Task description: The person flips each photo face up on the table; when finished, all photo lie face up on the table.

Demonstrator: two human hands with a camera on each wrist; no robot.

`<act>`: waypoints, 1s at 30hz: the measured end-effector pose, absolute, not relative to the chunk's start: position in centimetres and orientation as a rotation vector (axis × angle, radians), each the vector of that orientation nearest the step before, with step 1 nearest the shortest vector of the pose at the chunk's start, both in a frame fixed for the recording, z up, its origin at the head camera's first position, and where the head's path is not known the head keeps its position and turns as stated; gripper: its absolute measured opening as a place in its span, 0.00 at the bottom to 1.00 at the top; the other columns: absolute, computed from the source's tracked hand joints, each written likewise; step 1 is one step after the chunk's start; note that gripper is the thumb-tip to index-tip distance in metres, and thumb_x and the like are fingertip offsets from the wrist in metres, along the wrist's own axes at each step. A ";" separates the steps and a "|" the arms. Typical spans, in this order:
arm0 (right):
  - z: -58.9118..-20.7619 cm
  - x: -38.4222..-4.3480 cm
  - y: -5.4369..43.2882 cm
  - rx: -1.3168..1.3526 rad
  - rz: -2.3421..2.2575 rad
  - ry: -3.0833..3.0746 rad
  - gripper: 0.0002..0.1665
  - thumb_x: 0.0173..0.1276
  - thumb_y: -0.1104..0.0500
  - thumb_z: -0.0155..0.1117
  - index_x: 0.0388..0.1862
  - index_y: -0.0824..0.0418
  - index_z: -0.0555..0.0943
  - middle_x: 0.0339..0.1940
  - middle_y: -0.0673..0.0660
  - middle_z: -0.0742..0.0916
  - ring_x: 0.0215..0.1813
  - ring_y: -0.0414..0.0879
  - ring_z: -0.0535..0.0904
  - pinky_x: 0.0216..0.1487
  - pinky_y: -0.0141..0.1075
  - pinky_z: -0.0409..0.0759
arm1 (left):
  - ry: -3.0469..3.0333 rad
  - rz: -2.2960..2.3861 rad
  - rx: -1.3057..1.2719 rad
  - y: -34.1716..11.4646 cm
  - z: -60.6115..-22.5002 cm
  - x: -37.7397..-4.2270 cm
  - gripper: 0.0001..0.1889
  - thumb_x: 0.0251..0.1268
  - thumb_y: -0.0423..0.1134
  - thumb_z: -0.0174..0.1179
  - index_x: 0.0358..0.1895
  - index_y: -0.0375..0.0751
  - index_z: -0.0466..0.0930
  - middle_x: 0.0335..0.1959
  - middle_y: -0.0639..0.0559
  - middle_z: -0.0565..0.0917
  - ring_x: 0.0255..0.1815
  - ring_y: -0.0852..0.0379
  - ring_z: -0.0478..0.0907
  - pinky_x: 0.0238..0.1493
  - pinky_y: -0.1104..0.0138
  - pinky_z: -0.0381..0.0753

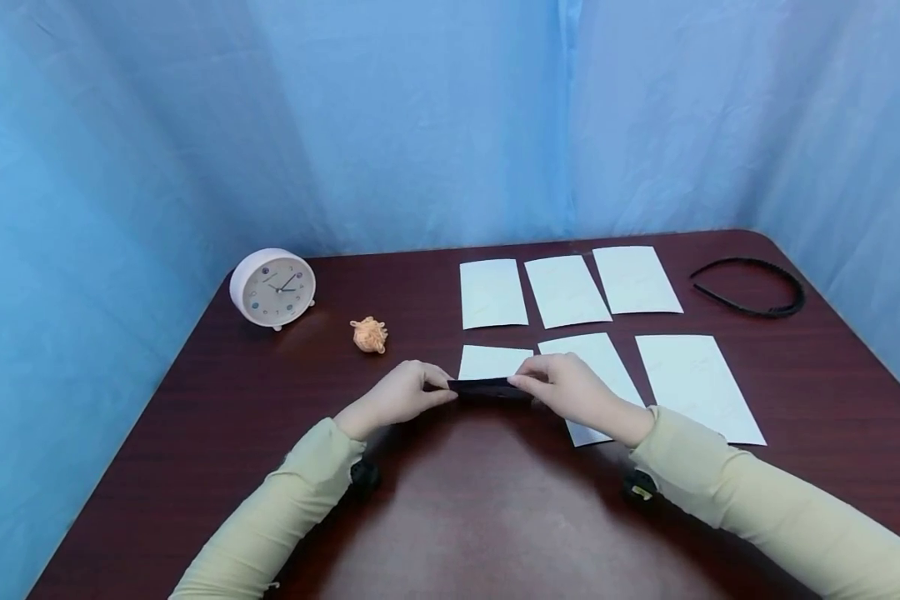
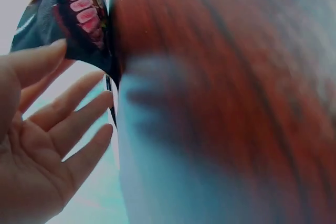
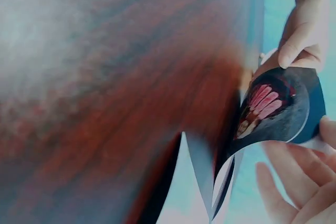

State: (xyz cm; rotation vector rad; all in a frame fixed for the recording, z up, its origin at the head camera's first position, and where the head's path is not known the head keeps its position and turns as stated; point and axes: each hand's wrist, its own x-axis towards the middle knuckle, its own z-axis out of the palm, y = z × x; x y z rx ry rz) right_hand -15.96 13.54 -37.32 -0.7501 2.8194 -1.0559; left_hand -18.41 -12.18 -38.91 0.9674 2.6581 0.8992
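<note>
A glossy photo card [image 1: 484, 388] with a dark printed face is held up between both hands, its near edge bent upward. Pink slices show on this card [image 2: 81, 17] in the left wrist view. My left hand [image 1: 397, 393] pinches its left side between thumb and forefinger, the other fingers spread loosely. At the right side, my right hand [image 1: 570, 388] pinches the card [image 3: 283, 103] the same way. A white paper surface [image 1: 493, 362] lies directly behind the dark strip; whether it belongs to the same card I cannot tell. Beside the right hand lies another white card [image 1: 588, 354].
Three white cards, the middle one [image 1: 567, 291] among them, form a back row. Another white card [image 1: 699, 387] lies front right. A black headband [image 1: 780, 310] rests at the far right. An alarm clock [image 1: 273, 288] and a peach-coloured yarn-like ball [image 1: 370, 335] stand left.
</note>
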 end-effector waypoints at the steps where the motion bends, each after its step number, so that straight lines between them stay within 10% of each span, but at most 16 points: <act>1: -37.2 -16.1 13.6 -0.718 -1.105 2.808 0.08 0.67 0.57 0.62 0.31 0.58 0.84 0.19 0.51 0.82 0.21 0.38 0.69 0.29 0.32 0.70 | 2.664 0.957 0.939 -12.2 -38.9 -18.5 0.08 0.63 0.35 0.60 0.29 0.38 0.86 0.32 0.50 0.85 0.35 0.58 0.79 0.41 0.70 0.77; 17: -36.6 -17.1 14.4 -0.508 -1.553 2.853 0.05 0.61 0.64 0.68 0.37 0.62 0.84 0.35 0.57 0.87 0.34 0.40 0.81 0.35 0.27 0.77 | 2.800 1.667 0.706 -11.4 -37.5 -18.9 0.05 0.62 0.30 0.60 0.29 0.35 0.83 0.26 0.46 0.79 0.24 0.60 0.66 0.28 0.72 0.66; 30: -36.5 -17.3 14.0 -0.435 -1.933 2.806 0.10 0.64 0.65 0.64 0.42 0.70 0.82 0.36 0.66 0.86 0.32 0.28 0.78 0.36 0.23 0.80 | 2.605 1.840 0.428 -10.6 -37.9 -18.6 0.13 0.63 0.33 0.61 0.50 0.34 0.79 0.41 0.40 0.84 0.40 0.53 0.81 0.42 0.71 0.78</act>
